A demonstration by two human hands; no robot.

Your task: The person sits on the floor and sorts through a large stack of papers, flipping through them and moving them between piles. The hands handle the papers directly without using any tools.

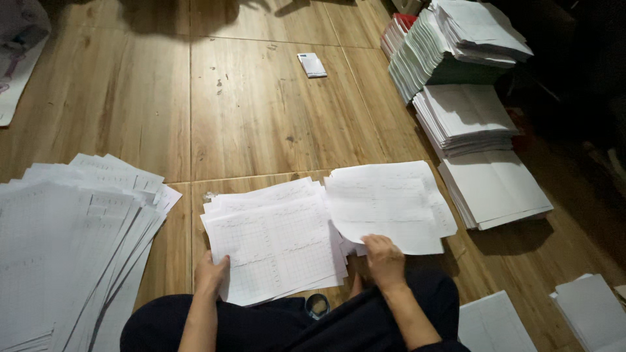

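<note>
I sit on a wooden floor with a pile of printed grid sheets (274,241) in front of my knees. My left hand (210,274) holds the pile's near left corner. My right hand (385,261) grips the near edge of a loose bundle of white sheets (391,202) that lies fanned to the right of the pile, partly over it.
A wide spread stack of sheets (65,241) lies at my left. Tall paper stacks (456,45), (466,117) and a flat stack (499,189) line the right side. A small white card (312,64) lies further out. More paper (590,309) sits at the near right.
</note>
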